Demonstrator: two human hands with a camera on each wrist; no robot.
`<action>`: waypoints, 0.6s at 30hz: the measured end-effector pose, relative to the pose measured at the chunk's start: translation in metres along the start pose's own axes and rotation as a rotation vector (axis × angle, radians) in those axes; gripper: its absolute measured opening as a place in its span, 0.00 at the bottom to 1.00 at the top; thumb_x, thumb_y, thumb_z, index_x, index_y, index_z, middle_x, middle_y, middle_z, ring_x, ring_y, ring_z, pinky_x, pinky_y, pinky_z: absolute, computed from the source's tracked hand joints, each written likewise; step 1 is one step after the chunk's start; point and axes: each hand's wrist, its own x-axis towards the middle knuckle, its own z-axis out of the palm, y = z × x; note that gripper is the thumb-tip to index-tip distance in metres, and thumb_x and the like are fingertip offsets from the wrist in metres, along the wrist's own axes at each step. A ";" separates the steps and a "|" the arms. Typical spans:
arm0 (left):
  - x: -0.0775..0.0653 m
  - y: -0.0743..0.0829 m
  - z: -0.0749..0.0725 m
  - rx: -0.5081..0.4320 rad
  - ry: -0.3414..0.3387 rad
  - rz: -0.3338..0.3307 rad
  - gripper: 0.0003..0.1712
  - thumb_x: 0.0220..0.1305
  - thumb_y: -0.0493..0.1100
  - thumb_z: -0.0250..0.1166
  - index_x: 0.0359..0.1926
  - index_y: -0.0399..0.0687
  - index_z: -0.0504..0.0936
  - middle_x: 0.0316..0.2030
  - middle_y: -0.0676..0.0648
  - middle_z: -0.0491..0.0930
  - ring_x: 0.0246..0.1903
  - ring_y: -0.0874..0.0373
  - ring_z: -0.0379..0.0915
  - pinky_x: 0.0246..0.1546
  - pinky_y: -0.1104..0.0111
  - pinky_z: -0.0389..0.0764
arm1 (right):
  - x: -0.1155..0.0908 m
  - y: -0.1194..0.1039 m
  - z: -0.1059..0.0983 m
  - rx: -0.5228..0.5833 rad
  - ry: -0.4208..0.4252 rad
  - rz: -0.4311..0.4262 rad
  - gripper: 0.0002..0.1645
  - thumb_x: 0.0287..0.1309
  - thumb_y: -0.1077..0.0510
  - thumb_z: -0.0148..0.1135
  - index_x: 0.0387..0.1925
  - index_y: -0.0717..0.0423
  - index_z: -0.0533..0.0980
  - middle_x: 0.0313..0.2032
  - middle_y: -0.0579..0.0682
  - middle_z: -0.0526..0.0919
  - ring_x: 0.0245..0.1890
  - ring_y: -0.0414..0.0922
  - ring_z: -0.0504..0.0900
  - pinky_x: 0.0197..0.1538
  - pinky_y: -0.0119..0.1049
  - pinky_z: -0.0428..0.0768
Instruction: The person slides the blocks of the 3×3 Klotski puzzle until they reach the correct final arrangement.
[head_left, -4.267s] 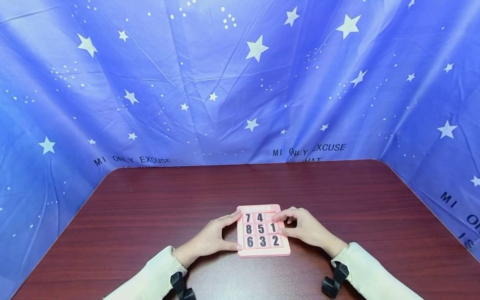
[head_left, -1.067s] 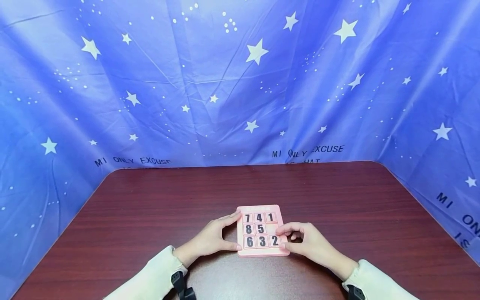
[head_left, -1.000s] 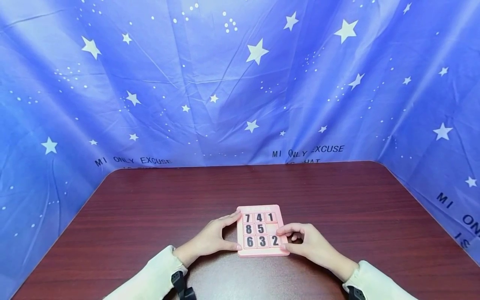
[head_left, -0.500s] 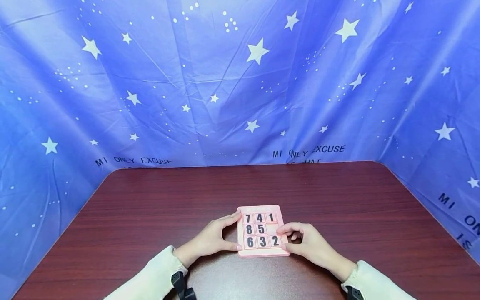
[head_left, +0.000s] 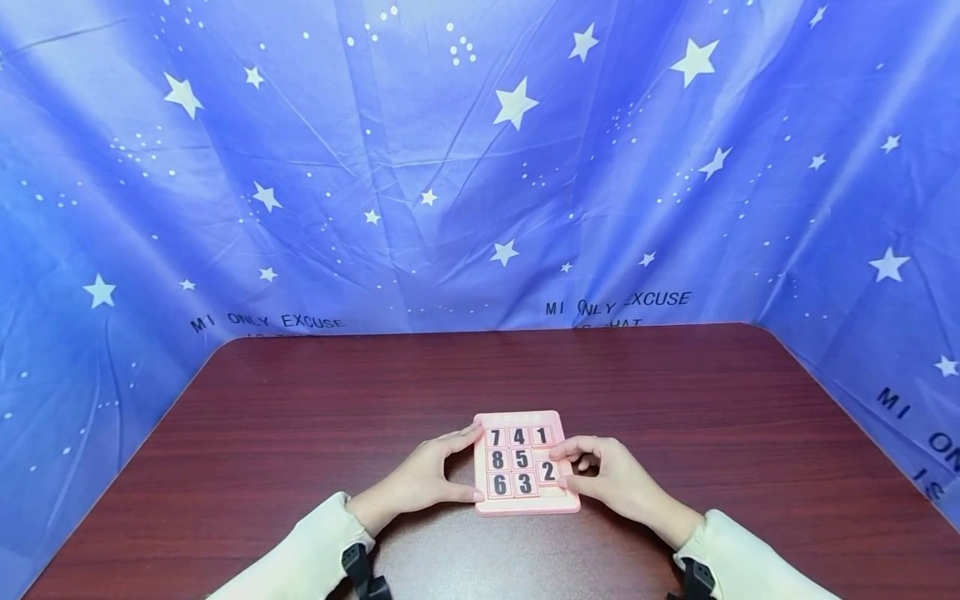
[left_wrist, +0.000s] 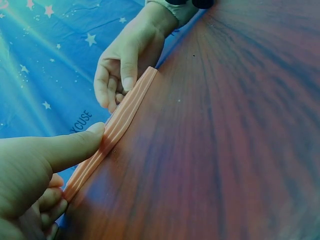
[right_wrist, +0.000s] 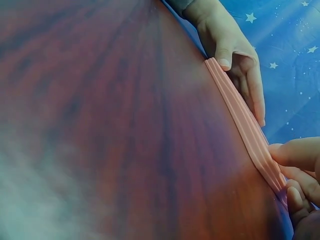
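Observation:
A pink number sliding puzzle lies flat on the table, its black-numbered tiles in three columns. My left hand holds its left edge, fingers at the upper corner and thumb near the lower one. At the right column, the thumb and index finger of my right hand are on the 2 tile, which sits between the middle and bottom rows. Above it is the 1 tile. Both wrist views show the puzzle's ridged side edge-on between the hands; its numbered face is hidden there.
The dark red wooden table extends around the puzzle. A blue star-patterned cloth hangs behind it and along both sides. Each sleeved wrist bears a black camera mount.
Earlier the 1 tile went up into the top row. Within the last half second the right hand and the 2 tile have moved up. The left hand has stayed put.

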 end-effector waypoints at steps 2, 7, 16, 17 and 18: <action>0.000 -0.001 0.000 0.002 0.000 0.004 0.50 0.45 0.50 0.76 0.68 0.41 0.63 0.69 0.45 0.59 0.67 0.51 0.55 0.66 0.55 0.58 | 0.002 0.000 0.000 -0.010 -0.003 -0.001 0.15 0.47 0.64 0.70 0.40 0.58 0.81 0.34 0.48 0.83 0.29 0.35 0.74 0.32 0.28 0.75; -0.001 -0.001 0.000 -0.011 0.003 0.014 0.50 0.45 0.50 0.76 0.67 0.40 0.63 0.68 0.44 0.59 0.67 0.51 0.55 0.66 0.55 0.58 | 0.006 0.001 0.000 -0.020 -0.010 -0.003 0.15 0.47 0.63 0.70 0.40 0.57 0.82 0.35 0.47 0.84 0.31 0.37 0.75 0.34 0.29 0.76; -0.001 0.000 0.000 0.004 -0.001 0.007 0.50 0.45 0.51 0.76 0.68 0.41 0.63 0.68 0.44 0.59 0.67 0.51 0.55 0.66 0.55 0.59 | 0.012 0.003 -0.001 -0.017 -0.014 -0.005 0.15 0.47 0.66 0.67 0.41 0.58 0.82 0.32 0.48 0.83 0.28 0.36 0.74 0.32 0.27 0.75; -0.001 0.000 0.000 0.005 -0.001 0.004 0.51 0.45 0.51 0.76 0.68 0.41 0.63 0.68 0.45 0.59 0.67 0.51 0.55 0.66 0.55 0.59 | 0.013 0.004 -0.001 -0.018 -0.014 -0.002 0.15 0.48 0.66 0.67 0.41 0.59 0.82 0.32 0.49 0.82 0.29 0.36 0.74 0.33 0.27 0.75; -0.001 0.000 0.000 0.004 -0.001 0.002 0.51 0.45 0.51 0.75 0.68 0.41 0.63 0.69 0.45 0.59 0.67 0.51 0.55 0.66 0.55 0.58 | 0.013 0.004 -0.001 -0.018 -0.012 0.000 0.14 0.48 0.66 0.67 0.41 0.59 0.82 0.31 0.49 0.82 0.29 0.36 0.74 0.33 0.27 0.75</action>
